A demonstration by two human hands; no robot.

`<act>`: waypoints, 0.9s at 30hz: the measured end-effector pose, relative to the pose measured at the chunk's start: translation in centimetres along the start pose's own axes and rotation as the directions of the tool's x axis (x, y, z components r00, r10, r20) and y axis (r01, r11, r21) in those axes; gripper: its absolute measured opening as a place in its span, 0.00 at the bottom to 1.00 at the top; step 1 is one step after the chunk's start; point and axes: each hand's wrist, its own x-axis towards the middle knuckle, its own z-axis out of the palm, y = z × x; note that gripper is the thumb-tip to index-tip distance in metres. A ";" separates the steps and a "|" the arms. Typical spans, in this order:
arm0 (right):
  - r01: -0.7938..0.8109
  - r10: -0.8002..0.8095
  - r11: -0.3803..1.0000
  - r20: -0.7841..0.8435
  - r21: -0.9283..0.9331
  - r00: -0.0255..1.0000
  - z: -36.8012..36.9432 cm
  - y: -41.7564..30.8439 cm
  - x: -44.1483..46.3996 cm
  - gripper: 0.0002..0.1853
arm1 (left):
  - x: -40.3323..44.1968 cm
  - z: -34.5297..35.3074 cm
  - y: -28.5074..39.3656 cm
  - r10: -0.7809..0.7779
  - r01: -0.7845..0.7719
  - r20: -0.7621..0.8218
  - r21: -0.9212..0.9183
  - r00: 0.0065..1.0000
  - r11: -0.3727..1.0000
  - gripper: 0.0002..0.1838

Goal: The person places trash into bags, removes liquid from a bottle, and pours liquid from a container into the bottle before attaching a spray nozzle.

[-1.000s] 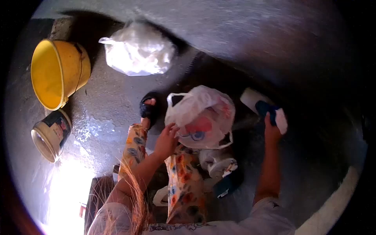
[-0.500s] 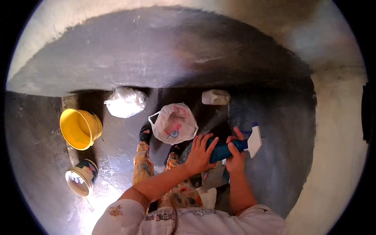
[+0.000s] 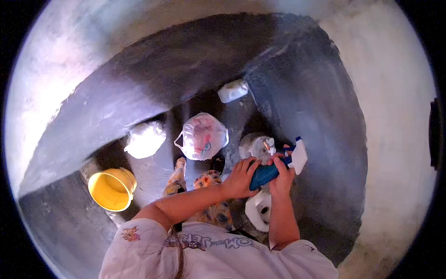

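Note:
A dark teal spray bottle with a white and blue trigger head is held tilted in front of me, its head pointing up and to the right. My left hand is closed around the bottle's base end. My right hand grips it near the neck, just below the trigger. Behind the hands is a round greyish container with something white at its top, partly hidden. Below the bottle a white object with a dark hole, like a squat toilet pan, shows beside my right forearm.
A handled plastic bag with pink contents stands near my feet. Left of it lies a bright white plastic bundle. A yellow bucket is at the left, and a white jug sits by the far corner. Dark-painted walls enclose the floor.
The view has turned, bringing the wall corner, the round container and the white holed object into sight. A small tub at the left has left view. Both hands still hold the spray bottle.

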 end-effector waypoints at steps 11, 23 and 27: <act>-0.092 0.068 0.984 -0.153 -0.156 0.986 -5.4 3.1 -4.1 0.22 | 1.1 2.2 -0.9 0.006 -0.073 0.231 0.285 0.973 0.956 0.34; -0.002 0.180 0.528 0.109 -0.849 0.978 -8.1 3.3 1.9 0.20 | 2.2 0.8 -4.4 -0.039 -0.021 0.285 0.204 0.958 0.979 0.24; 0.606 0.089 0.542 0.757 -0.582 0.647 -8.3 1.3 3.8 0.17 | 2.0 -1.3 -6.9 -0.043 0.103 0.588 -0.068 0.808 0.992 0.27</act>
